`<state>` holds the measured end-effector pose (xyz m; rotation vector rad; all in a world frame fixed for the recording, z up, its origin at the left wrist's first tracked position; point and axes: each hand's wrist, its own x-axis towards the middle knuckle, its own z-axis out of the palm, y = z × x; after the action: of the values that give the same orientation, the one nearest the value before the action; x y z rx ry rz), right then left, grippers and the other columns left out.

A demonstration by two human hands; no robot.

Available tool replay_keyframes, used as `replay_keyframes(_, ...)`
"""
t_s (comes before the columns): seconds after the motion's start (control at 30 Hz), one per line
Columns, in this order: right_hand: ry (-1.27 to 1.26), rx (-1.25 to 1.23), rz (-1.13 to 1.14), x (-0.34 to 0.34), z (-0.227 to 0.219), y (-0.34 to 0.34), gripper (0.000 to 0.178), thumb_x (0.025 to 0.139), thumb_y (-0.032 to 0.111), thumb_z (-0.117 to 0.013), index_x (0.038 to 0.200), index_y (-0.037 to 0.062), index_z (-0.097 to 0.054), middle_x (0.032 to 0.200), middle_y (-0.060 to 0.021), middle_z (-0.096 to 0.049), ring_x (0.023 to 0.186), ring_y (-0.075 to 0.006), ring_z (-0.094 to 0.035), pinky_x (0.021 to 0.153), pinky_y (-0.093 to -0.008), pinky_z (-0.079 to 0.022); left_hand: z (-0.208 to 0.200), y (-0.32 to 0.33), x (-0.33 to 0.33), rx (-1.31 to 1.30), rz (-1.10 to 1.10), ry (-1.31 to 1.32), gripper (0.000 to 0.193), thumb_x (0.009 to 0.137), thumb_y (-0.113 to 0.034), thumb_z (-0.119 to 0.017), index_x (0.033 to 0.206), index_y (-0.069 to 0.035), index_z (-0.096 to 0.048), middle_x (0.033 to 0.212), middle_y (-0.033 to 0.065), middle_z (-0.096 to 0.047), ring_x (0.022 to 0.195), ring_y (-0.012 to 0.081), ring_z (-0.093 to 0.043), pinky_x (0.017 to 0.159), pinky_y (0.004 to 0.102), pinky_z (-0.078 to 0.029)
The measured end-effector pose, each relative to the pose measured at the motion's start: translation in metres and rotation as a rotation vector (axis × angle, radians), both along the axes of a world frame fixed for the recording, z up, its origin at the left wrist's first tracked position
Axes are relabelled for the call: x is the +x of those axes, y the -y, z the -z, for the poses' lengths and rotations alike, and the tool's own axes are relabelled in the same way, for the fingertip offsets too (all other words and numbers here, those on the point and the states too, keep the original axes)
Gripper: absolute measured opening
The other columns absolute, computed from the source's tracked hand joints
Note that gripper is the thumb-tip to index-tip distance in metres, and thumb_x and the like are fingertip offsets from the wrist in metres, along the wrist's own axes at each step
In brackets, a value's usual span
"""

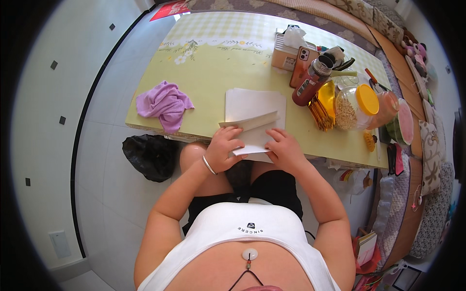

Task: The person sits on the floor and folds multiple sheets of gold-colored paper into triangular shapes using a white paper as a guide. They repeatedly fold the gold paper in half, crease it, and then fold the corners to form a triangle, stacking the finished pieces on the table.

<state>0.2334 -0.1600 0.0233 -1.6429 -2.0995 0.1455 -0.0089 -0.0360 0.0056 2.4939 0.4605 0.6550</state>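
Note:
Both hands are on a partly folded white sheet of paper (255, 138) at the near edge of the table. One flap of it stands up, slanting from lower left to upper right. My left hand (224, 148), with a bracelet at the wrist, grips the sheet's left side, fingers curled over it. At the sheet's near right corner, my right hand (285, 150) pinches the edge between thumb and fingers. Just beyond lies a slightly uneven stack of white paper (255, 100), its near part hidden under the folded sheet.
A crumpled purple cloth (166, 105) lies left on the table (213, 63). To the right crowd a dark red bottle (313, 80), a phone (302, 63), gold packets (324, 106), a yellow-lidded jar (357, 106) and a cut watermelon (402, 121). A black bag (150, 156) sits below the left edge.

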Motion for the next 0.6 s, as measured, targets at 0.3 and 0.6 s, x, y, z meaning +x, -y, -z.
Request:
replay_keyframes(0.3, -0.201, -0.115, -0.019, 0.030, 0.012, -0.032, 0.021, 0.084, 0.022, -0.077, 0.093, 0.0042, -0.070, 0.129, -0.0163, -0.066, 0.120, -0.0371, -0.060, 0.092, -0.0434, -0.051, 0.019, -0.006, 0.008, -0.042, -0.040, 0.163, 0.014, 0.084, -0.018, -0.074, 0.089, -0.005, -0.071, 0.120, 0.0170, -0.067, 0.112, 0.0386, -0.061, 0.105, 0.0545, -0.041)
replay_keyframes(0.6, -0.404, -0.197, 0.327, 0.022, 0.013, -0.063, 0.020, 0.082, 0.019, -0.078, 0.086, 0.0013, -0.071, 0.089, -0.0128, -0.066, 0.084, -0.0302, -0.065, 0.076, -0.0384, -0.051, 0.033, -0.022, 0.014, -0.087, -0.487, 0.171, 0.017, 0.075, -0.012, -0.079, 0.072, -0.002, -0.066, 0.106, 0.0110, -0.070, 0.111, 0.0351, -0.060, 0.106, 0.0479, -0.045)
